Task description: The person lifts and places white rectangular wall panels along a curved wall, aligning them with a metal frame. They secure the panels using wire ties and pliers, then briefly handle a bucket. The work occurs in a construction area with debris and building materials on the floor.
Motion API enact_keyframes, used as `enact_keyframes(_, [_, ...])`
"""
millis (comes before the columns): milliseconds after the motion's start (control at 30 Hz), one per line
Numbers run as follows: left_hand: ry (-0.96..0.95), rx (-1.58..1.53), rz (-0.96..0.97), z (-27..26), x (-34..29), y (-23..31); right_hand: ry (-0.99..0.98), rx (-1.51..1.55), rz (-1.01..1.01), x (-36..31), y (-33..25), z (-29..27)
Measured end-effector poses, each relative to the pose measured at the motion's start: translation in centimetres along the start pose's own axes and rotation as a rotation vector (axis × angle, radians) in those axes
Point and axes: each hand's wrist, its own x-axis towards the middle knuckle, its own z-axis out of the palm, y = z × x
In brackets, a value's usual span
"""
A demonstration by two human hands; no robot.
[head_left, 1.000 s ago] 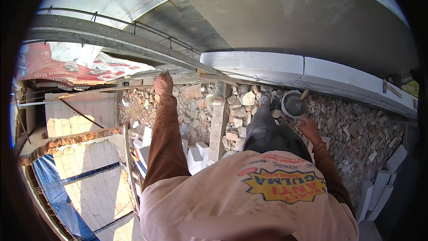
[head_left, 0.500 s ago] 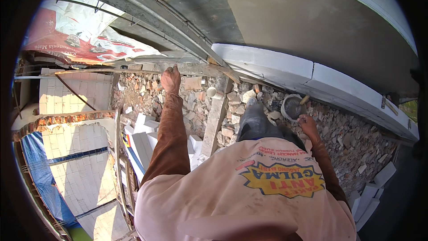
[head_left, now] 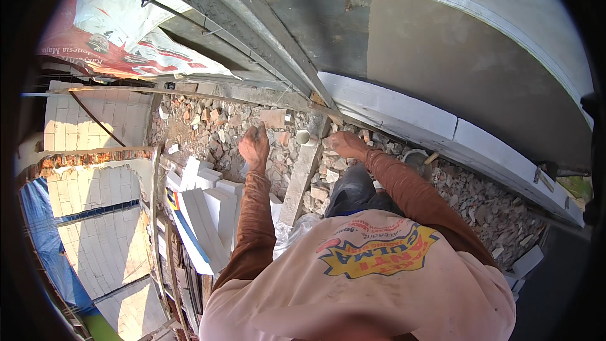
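My left hand (head_left: pixel 254 146) is held over the rubble with its fingers curled closed; whatever may be in them is hidden. My right hand (head_left: pixel 346 144) reaches inward over the rubble, its fingers bent together, just right of the open end of a white pipe (head_left: pixel 303 137). I cannot make out anything in it. The pipe's end shows beside a narrow concrete beam (head_left: pixel 299 184). Beyond my right forearm, a round bucket (head_left: pixel 415 159) is partly hidden, with a tan wooden handle (head_left: pixel 432 158) sticking up at its rim.
Broken bricks and stones (head_left: pixel 221 123) cover the ground. White blocks (head_left: pixel 218 211) are piled at left. A row of white blocks (head_left: pixel 404 108) runs along the grey wall (head_left: pixel 454 50) at right. A metal beam (head_left: pixel 265 19) slants across overhead, near a hanging banner (head_left: pixel 120 50).
My right hand has left the bucket's side and swung left and away, to beside the pipe. My left hand has come lower and slightly right in the view. The view has shifted.
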Motion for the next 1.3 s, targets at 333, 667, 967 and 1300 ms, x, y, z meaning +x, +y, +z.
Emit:
enact_keyframes(333, [-0.09,0.031,0.023,0.1,0.5,-0.1,0.35,0.664,0.494,15.3,8.5,11.2])
enact_keyframes(667, [-0.147,0.021,-0.061,-0.2,0.7,1.0,1.201,0.929,0.585,22.0,15.2,16.4])
enact_keyframes(967, [-0.144,-0.067,-0.083,-0.8,-1.4,1.4,0.81,0.915,0.771,10.7,8.6,10.3])
enact_keyframes(1300, [-0.258,-0.311,-0.176,-0.5,-6.6,5.8,0.144,1.259,-0.037,3.2,-12.2,5.2])
